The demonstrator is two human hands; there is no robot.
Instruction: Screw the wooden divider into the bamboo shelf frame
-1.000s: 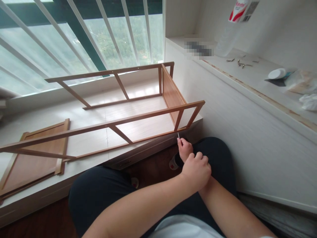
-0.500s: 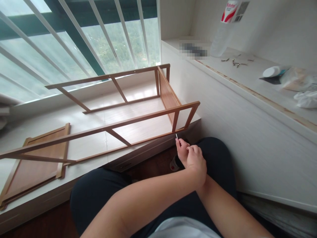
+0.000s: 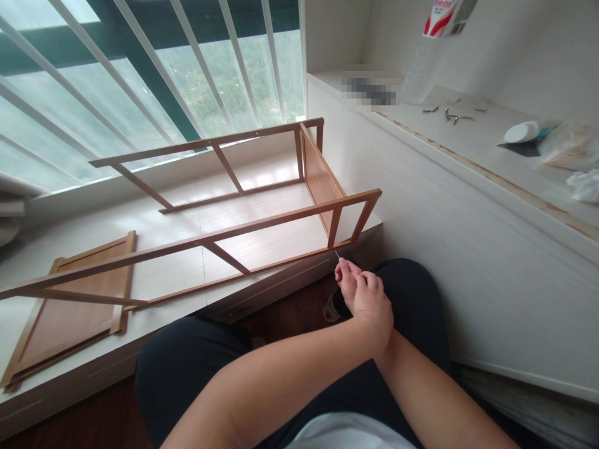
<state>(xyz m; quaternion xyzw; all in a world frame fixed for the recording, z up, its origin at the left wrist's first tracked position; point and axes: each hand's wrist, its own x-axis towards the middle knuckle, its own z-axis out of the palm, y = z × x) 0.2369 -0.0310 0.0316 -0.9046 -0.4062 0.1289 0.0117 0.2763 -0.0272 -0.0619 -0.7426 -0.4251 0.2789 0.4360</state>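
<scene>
My right hand [image 3: 345, 272] is closed on a thin metal rod [image 3: 337, 254]; the end inside the fingers is hidden, so its exact kind is unclear. Its tip meets, or nearly meets, the lower rail of the near wooden side frame [image 3: 276, 219], close to the right-hand corner. Crossing over the right wrist, my left hand [image 3: 372, 299] has its fingers curled against the right hand; whatever lies inside them is out of sight. A wooden panel [image 3: 322, 171] joins the near frame to the far wooden side frame [image 3: 255, 132] at their right ends.
Another wooden panel [image 3: 77, 305] lies flat on the white window ledge [image 3: 163, 252], partly under the near frame. On the right-hand shelf stand a plastic bottle [image 3: 423, 68], several small metal fasteners [image 3: 453, 117], a white cap-like item [image 3: 520, 132] and plastic bags [image 3: 568, 146]. A blurred dark object [image 3: 369, 90] lies nearby.
The rod has tilted, and my fingers around it have turned slightly. The view has shifted a little; the wooden frames stand as before.
</scene>
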